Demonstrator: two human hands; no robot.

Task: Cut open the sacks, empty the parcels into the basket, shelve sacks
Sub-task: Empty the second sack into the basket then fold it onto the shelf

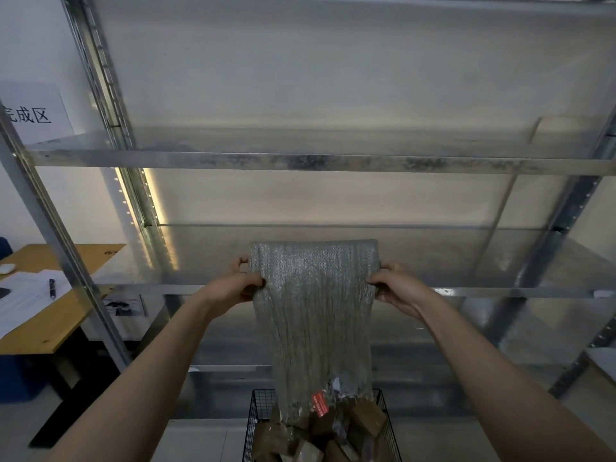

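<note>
A grey woven sack [313, 315] hangs upside down in front of a metal shelving unit [300, 161], held up by its closed end with its open mouth reaching down into a black wire basket [255, 415] on the floor below. The left hand [238, 285] is clenched on the sack's left edge near the top, and the right hand [396, 288] grips the right edge at the same height, so the cloth stretches between them and falls in long vertical creases. A red tag [320, 405] and a scrap of white [336, 384] show at the sack's lower end, just above the heap. Brown parcels [363, 416] wrapped in tape lie piled in the basket, some touching the sack's mouth.

The shelves directly behind the sack are bare galvanised steel, the nearest at about the height of the hands. To the left, beyond the rack's upright, stands a wooden counter [43, 335] carrying white papers [23, 295], a pen [52, 288] and a white mouse [6, 269]. A white sheet with printed Chinese characters [30, 115] hangs on the wall above it.
</note>
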